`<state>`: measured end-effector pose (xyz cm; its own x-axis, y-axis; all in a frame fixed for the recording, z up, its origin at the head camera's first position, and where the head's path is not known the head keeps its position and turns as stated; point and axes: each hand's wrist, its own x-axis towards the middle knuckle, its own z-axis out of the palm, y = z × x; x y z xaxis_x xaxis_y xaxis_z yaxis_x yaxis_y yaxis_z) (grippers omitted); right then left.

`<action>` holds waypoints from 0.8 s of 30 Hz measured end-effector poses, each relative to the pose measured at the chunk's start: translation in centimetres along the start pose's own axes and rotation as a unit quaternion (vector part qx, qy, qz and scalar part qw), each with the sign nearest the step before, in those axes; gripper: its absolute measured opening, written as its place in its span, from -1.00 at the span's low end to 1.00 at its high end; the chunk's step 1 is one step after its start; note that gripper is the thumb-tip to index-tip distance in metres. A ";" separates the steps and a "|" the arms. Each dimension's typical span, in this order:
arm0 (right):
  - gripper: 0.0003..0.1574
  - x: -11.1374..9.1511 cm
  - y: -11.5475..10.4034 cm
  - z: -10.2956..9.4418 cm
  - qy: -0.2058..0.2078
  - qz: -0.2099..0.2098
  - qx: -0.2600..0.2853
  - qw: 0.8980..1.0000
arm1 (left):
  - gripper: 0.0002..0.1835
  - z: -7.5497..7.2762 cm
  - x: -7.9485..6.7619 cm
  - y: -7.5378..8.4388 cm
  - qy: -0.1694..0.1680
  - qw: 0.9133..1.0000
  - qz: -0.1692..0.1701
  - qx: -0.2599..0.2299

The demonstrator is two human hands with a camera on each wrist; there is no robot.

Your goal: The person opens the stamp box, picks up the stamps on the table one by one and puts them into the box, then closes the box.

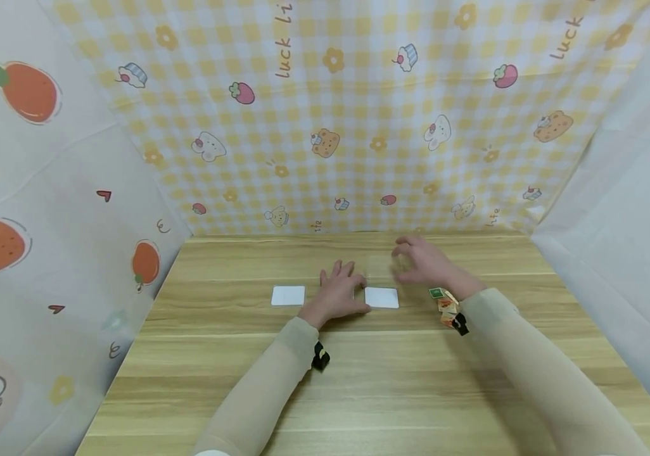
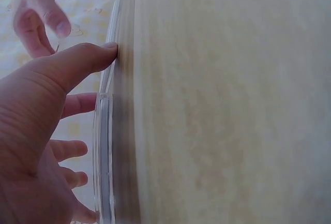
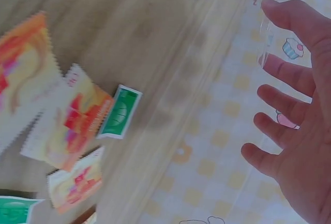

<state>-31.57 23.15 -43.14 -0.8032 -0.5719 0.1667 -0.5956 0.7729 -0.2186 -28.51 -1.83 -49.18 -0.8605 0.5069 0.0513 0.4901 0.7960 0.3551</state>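
Note:
My left hand (image 1: 336, 294) lies over the middle of a row of flat boxes with white insides. Its thumb and index finger grip the left end of the right-hand box (image 1: 382, 298), from the near and far edges. In the left wrist view the thumb touches that box's clear rim, and another clear-sided box (image 2: 105, 157) stands beside the fingers. My right hand (image 1: 424, 263) is raised to the right of the boxes. Between its thumb and index finger it pinches a thin clear plastic piece (image 3: 265, 35), like a lid, hard to see.
A third flat white box (image 1: 287, 296) lies to the left of the left hand. Several small orange-and-cream packets (image 3: 77, 125) and green packets (image 3: 120, 112) lie under the right wrist. Behind the wooden table (image 1: 382, 380) hangs a checked cloth (image 1: 353, 164).

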 end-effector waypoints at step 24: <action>-0.30 1.9 1.0 3.0 -0.102 0.081 -0.017 0.991 | -0.35 -0.3 -0.1 0.2 -0.006 1.000 -0.006 0.004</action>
<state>-33.72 22.04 -45.90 -0.8747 -0.4801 -0.0663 -0.4607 0.8660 -0.1943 -28.34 -1.79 -48.84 -0.8643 0.5018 0.0357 0.4815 0.8047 0.3472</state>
